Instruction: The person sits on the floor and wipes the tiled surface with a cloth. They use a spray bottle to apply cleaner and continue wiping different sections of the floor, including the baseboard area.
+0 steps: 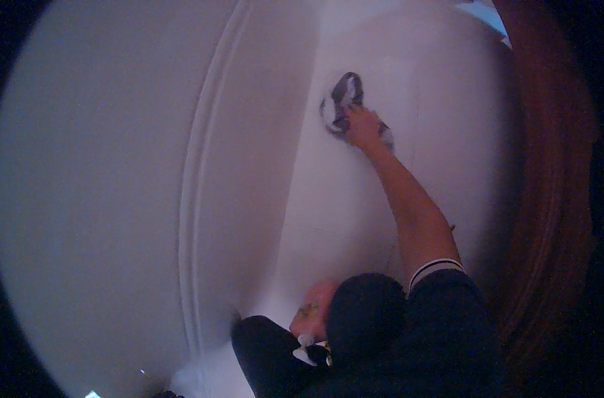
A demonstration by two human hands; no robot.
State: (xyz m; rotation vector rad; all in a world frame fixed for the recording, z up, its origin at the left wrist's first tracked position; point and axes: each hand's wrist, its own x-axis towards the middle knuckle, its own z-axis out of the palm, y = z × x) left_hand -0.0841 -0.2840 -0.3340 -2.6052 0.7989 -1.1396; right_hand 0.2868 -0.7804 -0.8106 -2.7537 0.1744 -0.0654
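Note:
My right hand is pressed down on a crumpled black-and-white cloth, which lies on the pale floor some way ahead of my knees. Its fingers are bent into the cloth and partly blurred. Between my two dark-clothed knees is a pinkish-red bottle bearing a label, with what looks like a white spray head at its near end. My left hand is out of view.
A pale wall with a moulded baseboard runs along the left. On the right rises a reddish-brown, seemingly wooden surface, with dark shadow along its foot. A light blue patch shows at top right. The light is dim.

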